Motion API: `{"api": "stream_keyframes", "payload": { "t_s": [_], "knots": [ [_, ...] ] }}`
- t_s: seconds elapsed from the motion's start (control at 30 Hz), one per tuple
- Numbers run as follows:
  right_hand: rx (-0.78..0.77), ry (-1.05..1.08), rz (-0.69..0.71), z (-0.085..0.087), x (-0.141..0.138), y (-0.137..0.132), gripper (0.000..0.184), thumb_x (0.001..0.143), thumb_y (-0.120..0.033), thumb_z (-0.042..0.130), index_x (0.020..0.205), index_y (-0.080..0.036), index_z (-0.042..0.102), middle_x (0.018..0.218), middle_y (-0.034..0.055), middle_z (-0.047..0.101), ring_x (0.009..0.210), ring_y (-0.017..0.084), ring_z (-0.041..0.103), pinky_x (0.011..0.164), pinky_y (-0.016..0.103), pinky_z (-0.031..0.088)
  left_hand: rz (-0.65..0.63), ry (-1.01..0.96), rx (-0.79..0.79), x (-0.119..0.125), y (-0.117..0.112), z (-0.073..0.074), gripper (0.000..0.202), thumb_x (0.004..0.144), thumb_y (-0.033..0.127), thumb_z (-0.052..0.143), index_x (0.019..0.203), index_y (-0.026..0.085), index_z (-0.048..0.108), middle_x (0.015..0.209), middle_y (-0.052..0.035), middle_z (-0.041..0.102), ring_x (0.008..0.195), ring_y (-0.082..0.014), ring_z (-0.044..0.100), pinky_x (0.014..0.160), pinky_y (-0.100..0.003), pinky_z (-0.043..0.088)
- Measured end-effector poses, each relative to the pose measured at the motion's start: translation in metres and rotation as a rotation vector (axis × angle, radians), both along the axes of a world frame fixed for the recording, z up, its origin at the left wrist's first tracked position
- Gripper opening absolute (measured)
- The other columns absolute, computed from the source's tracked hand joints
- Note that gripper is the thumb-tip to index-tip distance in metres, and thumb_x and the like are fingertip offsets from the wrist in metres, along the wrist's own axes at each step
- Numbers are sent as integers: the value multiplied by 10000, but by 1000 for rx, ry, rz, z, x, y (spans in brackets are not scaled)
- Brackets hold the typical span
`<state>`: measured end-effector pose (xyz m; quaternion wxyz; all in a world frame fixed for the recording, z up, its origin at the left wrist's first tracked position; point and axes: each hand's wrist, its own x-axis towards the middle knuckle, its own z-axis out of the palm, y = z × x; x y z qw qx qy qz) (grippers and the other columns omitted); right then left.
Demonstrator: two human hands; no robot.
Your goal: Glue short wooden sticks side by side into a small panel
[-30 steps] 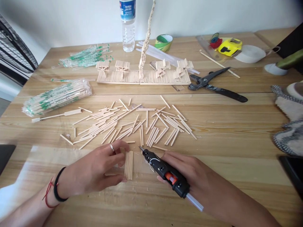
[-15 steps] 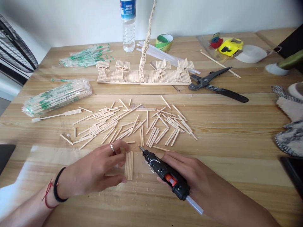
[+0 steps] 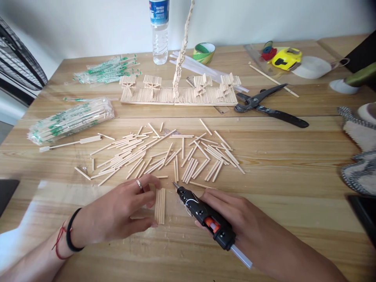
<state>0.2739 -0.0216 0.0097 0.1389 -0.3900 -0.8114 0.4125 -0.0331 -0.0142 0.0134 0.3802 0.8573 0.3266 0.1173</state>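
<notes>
My right hand [image 3: 232,215] is wrapped round a black hot glue gun [image 3: 205,215], a clear glue stick jutting from its back end. The nozzle points up and left, just above the table by the loose sticks. My left hand [image 3: 126,207], with a ring and dark wristband, grips a small panel of wooden sticks [image 3: 160,205] laid side by side. Thumb at its near end and fingers at its far end, it rests on the table. Beyond both hands lie many loose short wooden sticks [image 3: 123,154], scattered about.
Behind the sticks stands a model built of sticks [image 3: 164,96] with a tall curved column. Around it are a water bottle [image 3: 160,43], pliers [image 3: 264,105], a yellow tape measure [image 3: 286,58], tape roll [image 3: 203,53] and bagged sticks [image 3: 73,119]. A fan [image 3: 20,55] is at left.
</notes>
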Motion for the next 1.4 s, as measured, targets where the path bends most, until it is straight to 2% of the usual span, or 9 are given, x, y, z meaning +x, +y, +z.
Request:
{"api": "stream_keyframes", "payload": {
  "t_s": [0.23, 0.4, 0.67, 0.8, 0.87, 0.97, 1.1, 1.27, 1.4],
  "knots": [
    [23, -39, 10, -2, 1, -3, 347, 827, 0, 539, 1021, -230, 711, 1004, 68, 817, 951, 261, 794, 820, 346, 658, -7, -9, -12, 0, 0, -1, 206, 1004, 158, 681, 1184, 245, 633, 1280, -82, 647, 1140, -241, 697, 975, -322, 596],
    [56, -27, -4, 0, 0, -2, 428, 814, 18, 534, 1102, -235, 726, 1066, 69, 836, 961, 251, 808, 820, 326, 665, -1, 19, -27, -2, -1, -2, 134, 1010, 172, 680, 1125, 224, 635, 1306, -100, 637, 1121, -241, 701, 977, -334, 599],
    [84, -50, -5, -2, 0, -3, 448, 743, 34, 536, 1019, -255, 735, 966, 46, 826, 853, 246, 796, 751, 320, 661, -3, 15, -49, -1, 0, 1, 181, 1003, 148, 679, 1155, 234, 631, 1312, -86, 630, 1143, -229, 705, 993, -311, 596],
    [82, -38, -5, 1, -1, -3, 437, 763, 23, 534, 1024, -255, 746, 970, 53, 823, 866, 257, 795, 766, 335, 664, -5, 5, -42, -2, -1, -1, 236, 1012, 161, 676, 1215, 258, 607, 1301, -75, 618, 1138, -228, 701, 983, -320, 587],
    [81, -24, -5, 2, -2, -3, 445, 766, 25, 531, 1037, -257, 744, 997, 57, 824, 916, 261, 797, 806, 338, 669, -7, 0, -41, -2, -2, -2, 201, 1013, 161, 672, 1178, 252, 602, 1307, -81, 613, 1156, -234, 693, 995, -332, 582],
    [82, -36, -3, 2, -2, -3, 407, 766, 20, 535, 990, -257, 735, 966, 57, 817, 903, 262, 792, 788, 341, 668, -4, -6, -36, -2, -1, -3, 170, 1007, 144, 664, 1129, 239, 595, 1306, -86, 613, 1173, -235, 687, 1002, -333, 579],
    [108, -43, 9, 0, -2, -3, 346, 835, -8, 529, 1011, -219, 738, 997, 93, 819, 949, 273, 799, 839, 361, 670, 0, 7, -19, -1, -1, -2, 138, 1015, 135, 655, 1065, 224, 562, 1308, -91, 605, 1180, -230, 684, 997, -325, 573],
    [147, -62, 6, -1, 0, -7, 300, 829, -18, 532, 900, -236, 726, 875, 74, 800, 787, 266, 779, 681, 349, 656, -17, 23, -19, -1, -2, -1, 130, 1034, 144, 652, 1091, 220, 564, 1311, -91, 601, 1202, -228, 675, 1013, -322, 566],
    [167, -36, -1, -1, 0, -7, 327, 817, -15, 523, 946, -242, 720, 914, 70, 810, 822, 260, 790, 722, 339, 668, -25, 41, -31, -2, -2, -2, 102, 1057, 168, 634, 1109, 215, 559, 1345, -102, 591, 1251, -238, 661, 1040, -339, 550]
  ]
}}
